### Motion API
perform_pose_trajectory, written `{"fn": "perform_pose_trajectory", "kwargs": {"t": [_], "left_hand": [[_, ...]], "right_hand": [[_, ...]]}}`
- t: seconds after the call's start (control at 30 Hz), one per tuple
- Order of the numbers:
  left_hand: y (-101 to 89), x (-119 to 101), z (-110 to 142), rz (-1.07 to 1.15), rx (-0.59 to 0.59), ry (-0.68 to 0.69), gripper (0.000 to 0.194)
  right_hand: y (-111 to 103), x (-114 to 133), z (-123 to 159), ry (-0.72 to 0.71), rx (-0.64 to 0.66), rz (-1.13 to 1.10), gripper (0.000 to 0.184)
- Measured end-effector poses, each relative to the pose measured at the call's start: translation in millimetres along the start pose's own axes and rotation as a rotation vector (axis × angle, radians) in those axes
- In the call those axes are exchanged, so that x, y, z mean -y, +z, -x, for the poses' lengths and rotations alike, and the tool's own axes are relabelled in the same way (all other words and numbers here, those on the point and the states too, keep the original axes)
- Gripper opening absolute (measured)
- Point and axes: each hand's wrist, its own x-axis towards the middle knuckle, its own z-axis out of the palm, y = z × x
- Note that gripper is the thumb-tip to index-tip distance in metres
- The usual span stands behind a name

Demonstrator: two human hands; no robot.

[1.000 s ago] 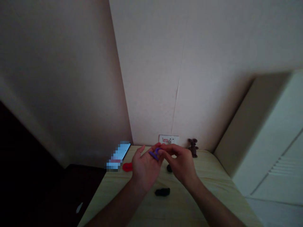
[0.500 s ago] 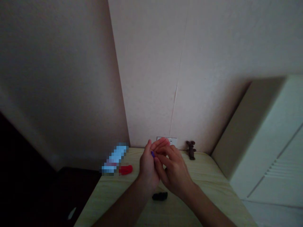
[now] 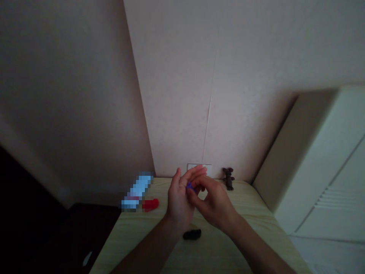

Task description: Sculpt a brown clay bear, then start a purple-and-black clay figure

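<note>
My left hand (image 3: 180, 201) is held palm up over the table, its fingers stretched out and the thumb apart. Against its palm is a small purple piece (image 3: 189, 185), soft-looking, whose exact kind I cannot make out. The thumb and forefinger of my right hand (image 3: 215, 203) pinch this piece from the right, hiding part of it. On the table below my wrists lies a black lump (image 3: 192, 234). A red item (image 3: 150, 204) rests left of my left hand.
The pale wood-grain table (image 3: 137, 239) meets the wall behind. A small brown bear figure (image 3: 228, 179) stands near its back right edge, by a wall socket (image 3: 191, 166). A blurred-out bluish rectangle (image 3: 138, 190) is at the left edge. A white cabinet (image 3: 322, 167) stands at the right.
More of the purple piece shows between the right fingertips and the left palm. My right fingers have drawn into a tighter pinch. The view has shifted slightly.
</note>
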Motion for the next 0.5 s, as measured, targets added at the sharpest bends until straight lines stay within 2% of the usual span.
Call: {"fn": "perform_pose_trajectory", "kwargs": {"t": [0.17, 0.37, 0.43, 0.5], "left_hand": [[2.0, 3.3, 2.6, 0.004, -0.026, -0.058, 0.045], [7.6, 0.6, 5.4, 0.078, -0.041, -0.100, 0.050], [6.3, 0.3, 4.2, 0.094, -0.007, -0.078, 0.048], [2.9, 0.8, 1.3, 0.057, 0.032, -0.003, 0.034]], "right_hand": [[-8.6, -0.4, -0.3, 0.027, 0.008, 0.130, 0.004], [-15.6, 4.0, -2.4, 0.038, 0.042, 0.091, 0.005], [-17.3, 5.4, -2.9, 0.027, 0.039, 0.082, 0.007], [-20.7, 6.2, -3.2, 0.008, 0.011, 0.097, 0.008]]}}
